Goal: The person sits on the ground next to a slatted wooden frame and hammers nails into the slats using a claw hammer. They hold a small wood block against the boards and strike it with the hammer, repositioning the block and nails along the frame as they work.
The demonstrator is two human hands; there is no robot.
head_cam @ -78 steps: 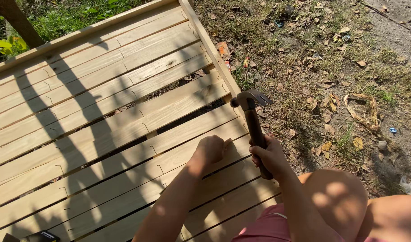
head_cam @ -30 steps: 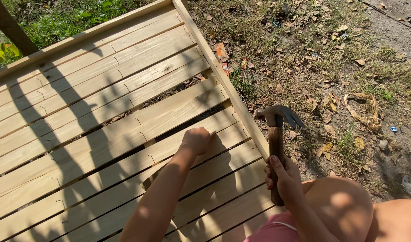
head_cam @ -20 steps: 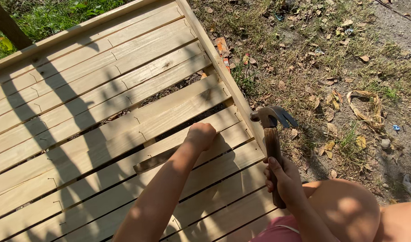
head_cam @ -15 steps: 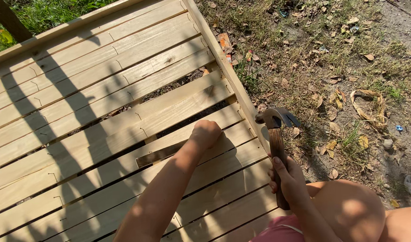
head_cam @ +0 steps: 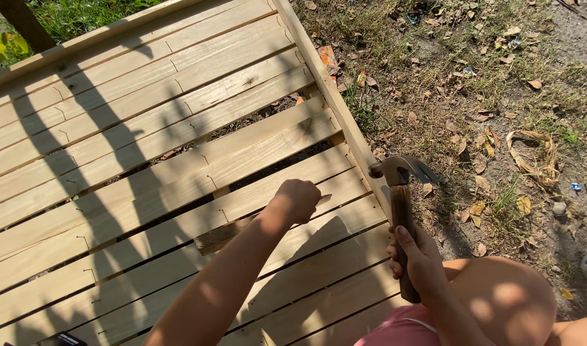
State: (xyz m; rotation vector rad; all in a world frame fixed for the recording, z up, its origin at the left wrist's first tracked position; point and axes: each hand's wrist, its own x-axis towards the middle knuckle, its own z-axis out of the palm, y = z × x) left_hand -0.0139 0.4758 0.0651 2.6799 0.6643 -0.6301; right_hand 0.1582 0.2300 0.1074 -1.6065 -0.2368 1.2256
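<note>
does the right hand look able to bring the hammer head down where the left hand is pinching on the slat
Probably yes. The right hand grips the hammer raised just beside the left hand, with only open air between them above the slat.

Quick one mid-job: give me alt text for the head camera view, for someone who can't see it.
A person's right hand holds a wooden-handled claw hammer raised over a pale slatted wooden platform, while the left hand rests closed on a slat. Dry leaves and sparse grass lie beside the platform.
</note>
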